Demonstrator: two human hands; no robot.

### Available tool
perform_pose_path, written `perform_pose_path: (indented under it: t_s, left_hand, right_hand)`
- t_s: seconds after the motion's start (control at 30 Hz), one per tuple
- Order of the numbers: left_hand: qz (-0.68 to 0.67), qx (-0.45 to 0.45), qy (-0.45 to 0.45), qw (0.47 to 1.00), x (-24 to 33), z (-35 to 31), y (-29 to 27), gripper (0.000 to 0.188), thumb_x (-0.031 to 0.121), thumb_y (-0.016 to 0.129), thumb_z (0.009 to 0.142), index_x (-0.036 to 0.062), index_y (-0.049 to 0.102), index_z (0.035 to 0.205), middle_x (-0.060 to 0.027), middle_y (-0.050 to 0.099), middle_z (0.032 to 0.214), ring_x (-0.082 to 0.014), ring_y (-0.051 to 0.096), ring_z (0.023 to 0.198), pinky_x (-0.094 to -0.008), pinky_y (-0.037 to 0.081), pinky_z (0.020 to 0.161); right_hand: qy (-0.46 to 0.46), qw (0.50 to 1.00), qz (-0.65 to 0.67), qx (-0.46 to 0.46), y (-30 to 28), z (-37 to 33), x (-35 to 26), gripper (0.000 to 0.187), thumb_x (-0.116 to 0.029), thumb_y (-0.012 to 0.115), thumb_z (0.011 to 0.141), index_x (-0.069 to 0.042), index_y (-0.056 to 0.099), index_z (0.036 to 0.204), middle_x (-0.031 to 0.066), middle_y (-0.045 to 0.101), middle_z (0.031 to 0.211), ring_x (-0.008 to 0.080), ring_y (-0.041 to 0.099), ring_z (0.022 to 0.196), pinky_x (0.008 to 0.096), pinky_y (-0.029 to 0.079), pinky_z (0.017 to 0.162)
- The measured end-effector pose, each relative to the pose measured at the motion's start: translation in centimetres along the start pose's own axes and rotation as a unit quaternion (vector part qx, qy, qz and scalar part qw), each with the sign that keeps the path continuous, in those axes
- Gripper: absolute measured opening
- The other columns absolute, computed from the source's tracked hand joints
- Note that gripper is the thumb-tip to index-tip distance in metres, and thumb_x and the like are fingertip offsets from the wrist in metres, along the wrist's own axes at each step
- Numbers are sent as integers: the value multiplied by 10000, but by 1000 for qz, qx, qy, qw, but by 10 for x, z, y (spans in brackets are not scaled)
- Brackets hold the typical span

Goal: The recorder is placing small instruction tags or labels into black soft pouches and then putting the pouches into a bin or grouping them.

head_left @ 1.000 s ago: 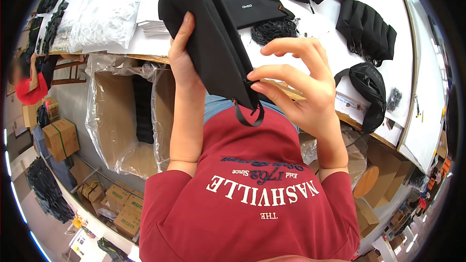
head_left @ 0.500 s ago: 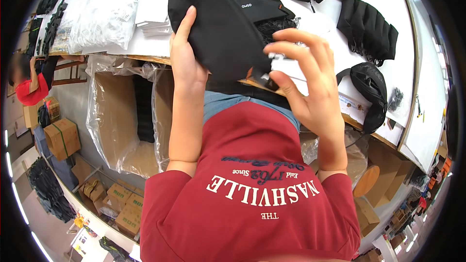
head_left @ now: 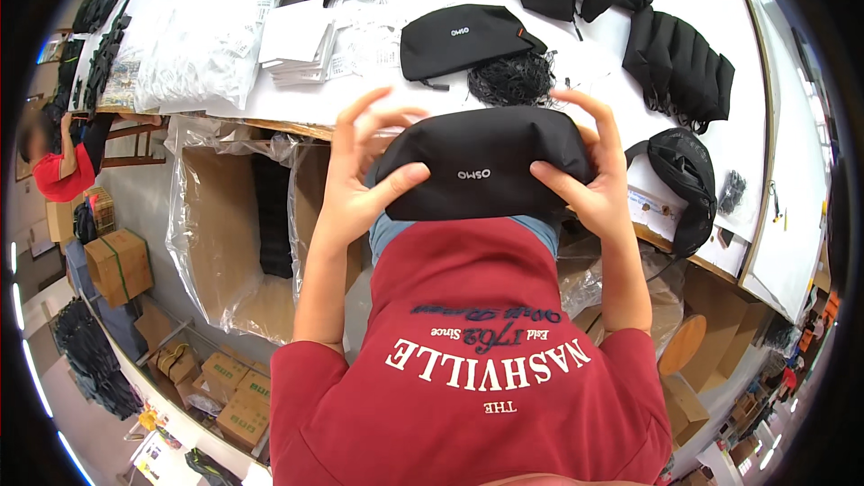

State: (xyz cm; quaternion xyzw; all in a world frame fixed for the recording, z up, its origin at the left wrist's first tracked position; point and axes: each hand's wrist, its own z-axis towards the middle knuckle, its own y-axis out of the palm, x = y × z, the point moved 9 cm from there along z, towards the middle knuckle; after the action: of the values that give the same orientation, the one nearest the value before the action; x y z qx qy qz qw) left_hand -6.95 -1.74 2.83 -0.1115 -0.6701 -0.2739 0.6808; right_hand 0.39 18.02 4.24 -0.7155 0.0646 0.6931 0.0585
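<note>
Close to my body, at the table's near edge, I hold a black fabric pouch (head_left: 481,144) by its two ends. Its broad face with a small white print is turned up. My left hand (head_left: 358,182) grips the left end, thumb pressed on the face. On the right end my right hand (head_left: 596,166) has its thumb on the face and its fingers round the back. Just beyond lies another black pouch (head_left: 461,40), flat on the white table (head_left: 369,94), with a tangle of thin black cords (head_left: 511,79) beside it.
White cards (head_left: 297,40) are stacked left of the cords, beside a clear bag of white labels (head_left: 200,54). More black pouches (head_left: 679,72) and a black waist bag (head_left: 684,184) lie at right. An open carton lined with plastic (head_left: 229,216) stands below the table edge.
The pouch has turned from upright to lengthwise, printed face up, and come nearer my body. My right hand, which was apart from its body with fingers spread, now grips its right end.
</note>
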Motion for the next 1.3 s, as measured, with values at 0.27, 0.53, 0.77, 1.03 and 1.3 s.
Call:
perform_pose_path:
  t_s: [0.27,0.53,0.77,1.03,1.3]
  left_hand:
    - [86,8,61,994,11,-5,6,469,61,797,638,37,636,1077,-74,618,1058,-167,584,903,-244,454,762]
    - [162,-176,97,966,11,-10,24,446,103,835,562,114,705,989,-63,536,979,-167,566,883,-279,466,748]
    - [78,-185,19,979,11,-14,22,527,555,647,745,71,712,942,-95,509,1047,-201,532,930,-330,432,815]
    - [47,-102,-172,979,-43,-15,5,228,103,656,798,-3,608,995,-57,620,983,-112,543,907,-269,420,853]
    - [-44,16,-153,987,-60,-11,-25,166,129,502,878,-16,553,941,-120,605,931,-185,570,860,-312,443,818]
  right_hand:
    - [-158,987,-31,-4,-13,-7,-14,307,66,682,692,-11,593,976,67,602,966,148,566,923,256,429,823]
    - [-145,987,52,36,-28,-16,0,206,-39,698,672,-16,578,837,64,584,843,143,540,805,247,403,748]
    - [-303,948,-90,-20,-20,-28,-47,306,-120,797,529,-40,616,762,152,599,815,210,570,690,288,442,593]
    - [-340,891,-301,-3,-5,-42,-67,288,-180,816,543,-120,658,776,89,619,780,204,593,629,288,448,557]
    - [-218,868,-209,394,-175,-47,-39,187,-171,696,756,-57,589,858,18,560,811,118,512,699,236,405,653]
